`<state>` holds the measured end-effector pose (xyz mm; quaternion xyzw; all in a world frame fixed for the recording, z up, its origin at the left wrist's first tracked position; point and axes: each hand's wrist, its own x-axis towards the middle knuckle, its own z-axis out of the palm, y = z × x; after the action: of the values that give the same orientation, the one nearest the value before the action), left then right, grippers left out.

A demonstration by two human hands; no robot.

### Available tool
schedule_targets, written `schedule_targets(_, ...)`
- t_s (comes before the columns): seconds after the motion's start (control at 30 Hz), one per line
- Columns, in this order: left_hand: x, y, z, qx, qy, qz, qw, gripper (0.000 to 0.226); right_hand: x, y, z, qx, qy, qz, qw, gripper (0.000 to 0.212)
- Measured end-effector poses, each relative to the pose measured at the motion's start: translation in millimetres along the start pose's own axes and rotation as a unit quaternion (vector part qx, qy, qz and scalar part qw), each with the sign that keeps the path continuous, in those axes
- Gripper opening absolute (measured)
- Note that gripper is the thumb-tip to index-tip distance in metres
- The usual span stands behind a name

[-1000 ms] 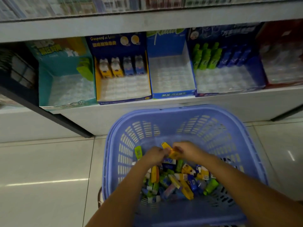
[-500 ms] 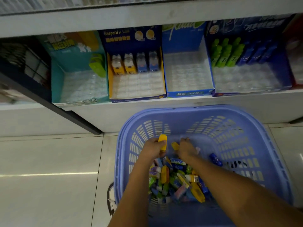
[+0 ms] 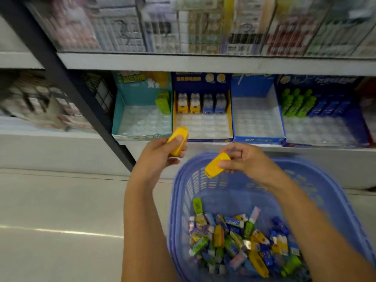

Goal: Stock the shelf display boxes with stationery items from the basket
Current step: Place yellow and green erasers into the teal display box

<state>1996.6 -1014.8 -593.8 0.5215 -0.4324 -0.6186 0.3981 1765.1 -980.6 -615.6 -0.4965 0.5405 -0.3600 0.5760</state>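
The print on the display boxes is too blurred for us to read. We make out only Chinese characters on the front lips of the teal box [image 3: 117, 119] at 10 o'clock and the blue box [image 3: 258, 140] at 2 o'clock. The left hand [image 3: 160, 157] wraps fingers and thumb round a yellow case [image 3: 178, 139]. The right hand [image 3: 244, 161] pinches a second yellow case [image 3: 215, 164] over the basket [image 3: 195, 186], where mixed stationery [image 3: 234, 241] lies at 5 o'clock.

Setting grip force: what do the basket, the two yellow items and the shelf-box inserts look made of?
Basket: moulded blue plastic, matte, slotted walls. Yellow items: smooth hard plastic, probably; rounded, uniform colour. Inserts: thin clear formed plastic, glossy, dimpled pockets; blur leaves it open.
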Motion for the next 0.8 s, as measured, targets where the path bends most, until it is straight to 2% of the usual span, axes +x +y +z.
schedule_targets(0.07, 2.3, 10.8, -23.2, -0.014, 0.141, 0.055, 0.988, 0.019, 19.0, -38.1, 22.0, -0.021, 0.061, -0.099, 0.993, 0.029)
schedule_targets(0.13, 7.8, 12.8, -43.6, -0.021, 0.263, 0.077, 0.961, 0.02, 50.4, -67.4, 49.7, -0.068, 0.084, -0.17, 0.979, 0.03)
schedule_targets(0.2, 14.5, 10.4, -60.0, -0.033, 0.324, 0.073, 0.943, 0.023, 90.8, -89.0, 81.6, -0.137, 0.105, -0.219, 0.96, 0.029)
schedule_targets(0.27, 20.1, 4.5, -71.1, -0.012, 0.337, 0.063, 0.939, 0.025, 132.1, -102.9, 113.1, -0.216, 0.114, -0.244, 0.938, 0.033)
schedule_targets(0.4, 27.9, -6.2, -77.5, 0.028, 0.333, 0.076, 0.939, 0.022, 192.6, -107.6, 151.3, -0.385, 0.069, -0.259, 0.883, 0.034)
schedule_targets(0.67, 32.6, -11.3, -83.3, 0.041, 0.319, 0.082, 0.943, 0.017, 222.9, -103.7, 164.9, -0.473, 0.044, -0.28, 0.834, 0.032)
schedule_targets(0.8, 31.7, -10.5, -84.3, 0.035, 0.315, 0.077, 0.945, 0.024, 230.0, -101.4, 163.5, -0.563, 0.063, -0.314, 0.762, 0.026)
